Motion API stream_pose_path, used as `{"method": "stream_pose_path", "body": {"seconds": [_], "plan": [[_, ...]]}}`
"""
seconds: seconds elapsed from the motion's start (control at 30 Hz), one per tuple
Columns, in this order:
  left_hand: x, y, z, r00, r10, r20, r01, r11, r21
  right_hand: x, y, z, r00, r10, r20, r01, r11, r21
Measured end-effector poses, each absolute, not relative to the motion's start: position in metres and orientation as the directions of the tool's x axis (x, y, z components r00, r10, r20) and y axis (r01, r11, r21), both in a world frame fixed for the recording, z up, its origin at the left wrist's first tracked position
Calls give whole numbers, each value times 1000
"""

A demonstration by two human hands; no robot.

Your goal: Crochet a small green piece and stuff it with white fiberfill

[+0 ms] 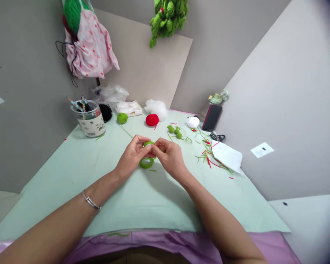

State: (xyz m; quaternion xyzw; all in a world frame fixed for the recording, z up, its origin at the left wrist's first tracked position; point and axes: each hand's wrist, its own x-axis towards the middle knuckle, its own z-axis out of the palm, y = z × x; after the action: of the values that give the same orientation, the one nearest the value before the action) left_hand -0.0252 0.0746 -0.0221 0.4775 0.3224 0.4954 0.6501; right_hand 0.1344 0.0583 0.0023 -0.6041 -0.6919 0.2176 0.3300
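Observation:
Near the middle of the pale green tabletop, both hands meet at a small green crocheted piece. My left hand holds it from the left, thumb and fingers closed on it. My right hand pinches at its right side, fingertips touching those of the left; what lies between them is too small to tell. Just below hangs or rests a green ring-shaped yarn piece. A strand runs from the area of my left hand up to a green yarn ball.
Behind stand a pen jar, a red yarn ball, white stuffing and a white ball. Small green pieces, yarn scraps, white paper and a phone lie to the right.

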Motion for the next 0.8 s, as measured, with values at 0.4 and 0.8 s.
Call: {"method": "stream_pose_path", "body": {"seconds": [0.4,0.8], "plan": [[-17,91,-39,124,990,67,-326,-23,945,115,48,-2,-104,975,199,768,206,-606],[-25,78,-24,287,957,-42,-391,157,907,136,59,-1,-65,977,204,760,181,-624]]}}
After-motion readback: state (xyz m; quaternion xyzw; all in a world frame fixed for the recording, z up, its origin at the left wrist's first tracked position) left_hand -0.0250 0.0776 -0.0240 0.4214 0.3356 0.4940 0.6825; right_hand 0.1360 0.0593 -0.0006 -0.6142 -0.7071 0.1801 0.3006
